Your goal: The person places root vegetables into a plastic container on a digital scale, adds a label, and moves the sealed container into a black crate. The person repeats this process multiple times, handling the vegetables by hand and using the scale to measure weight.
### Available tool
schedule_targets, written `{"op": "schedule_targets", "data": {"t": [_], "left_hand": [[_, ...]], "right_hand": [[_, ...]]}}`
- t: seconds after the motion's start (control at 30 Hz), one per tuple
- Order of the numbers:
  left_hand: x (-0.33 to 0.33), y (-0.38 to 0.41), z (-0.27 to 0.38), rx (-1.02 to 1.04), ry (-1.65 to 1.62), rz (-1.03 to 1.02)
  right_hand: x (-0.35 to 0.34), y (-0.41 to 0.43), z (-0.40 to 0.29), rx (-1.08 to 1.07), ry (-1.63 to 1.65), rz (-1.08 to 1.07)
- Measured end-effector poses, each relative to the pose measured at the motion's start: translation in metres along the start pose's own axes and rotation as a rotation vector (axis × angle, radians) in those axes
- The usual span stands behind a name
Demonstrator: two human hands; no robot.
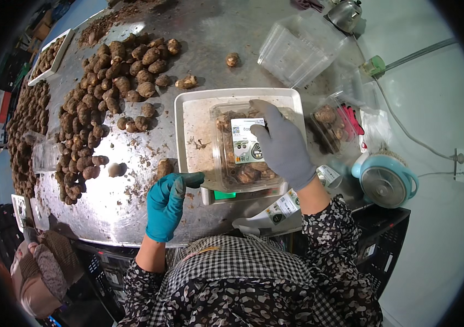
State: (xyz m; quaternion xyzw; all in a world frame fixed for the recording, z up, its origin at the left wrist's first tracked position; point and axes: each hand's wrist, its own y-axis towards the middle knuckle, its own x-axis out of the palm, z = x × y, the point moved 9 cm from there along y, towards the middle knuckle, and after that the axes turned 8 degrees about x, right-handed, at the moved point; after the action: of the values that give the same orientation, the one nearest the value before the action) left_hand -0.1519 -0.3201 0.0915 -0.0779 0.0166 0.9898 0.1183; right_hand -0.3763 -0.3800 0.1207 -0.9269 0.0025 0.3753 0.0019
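A lidded clear plastic box of taro corms rests on the white tray of a weighing scale. On its lid lies a printed label. My right hand, in a grey glove, rests over the label's right side with its fingertips on it. In a teal glove, my left hand is at the tray's lower left edge, thumb and forefinger extended near the box's corner; whether it touches the box is unclear. A strip of labels lies below the scale at the table's front edge.
Loose taro corms are heaped at the left. Stacked clear plastic boxes stand at the back right. Another filled box, a red glove and a blue-rimmed container sit at the right. A co-worker is at the lower left.
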Motion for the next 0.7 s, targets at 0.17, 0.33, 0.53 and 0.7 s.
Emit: {"op": "schedule_targets", "data": {"t": [0.17,0.33,0.53,0.7], "left_hand": [[0.003,0.003,0.005,0.024,0.009,0.026],[0.033,0.025,0.046,0.26,0.233,-0.14],[0.107,0.063,0.066,0.724,0.707,-0.471],[0.139,0.063,0.042,0.719,0.868,-0.634]], "right_hand": [[0.011,-0.004,0.001,0.019,-0.211,-0.023],[0.01,-0.006,-0.006,0.069,-0.465,0.04],[-0.031,-0.014,0.019,0.127,-0.504,0.33],[-0.048,-0.042,0.078,0.287,-0.061,0.389]]}}
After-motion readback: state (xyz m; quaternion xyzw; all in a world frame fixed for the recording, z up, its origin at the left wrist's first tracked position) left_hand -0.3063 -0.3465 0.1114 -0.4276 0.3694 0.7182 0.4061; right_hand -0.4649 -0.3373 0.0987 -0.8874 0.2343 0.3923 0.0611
